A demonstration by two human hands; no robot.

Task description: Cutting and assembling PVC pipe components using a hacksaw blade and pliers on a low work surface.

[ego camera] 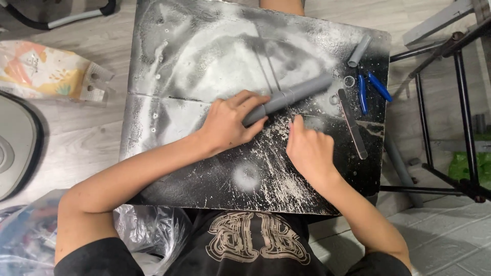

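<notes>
Head view: left hand (pixel 230 120) clamps grey tube (pixel 286 98) flat against scuffed black board (pixel 204 168) (stops rolling); right hand (pixel 307 149) loosely curled beside it, contents hidden.

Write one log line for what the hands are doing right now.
left hand: gripping grey pipe | right hand: closed beside pipe, contents unclear | black board: under both | blue-handled pliers: untouched

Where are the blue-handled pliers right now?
The blue-handled pliers lie at the black board's right edge, between the short grey tube and the metal file.
</notes>
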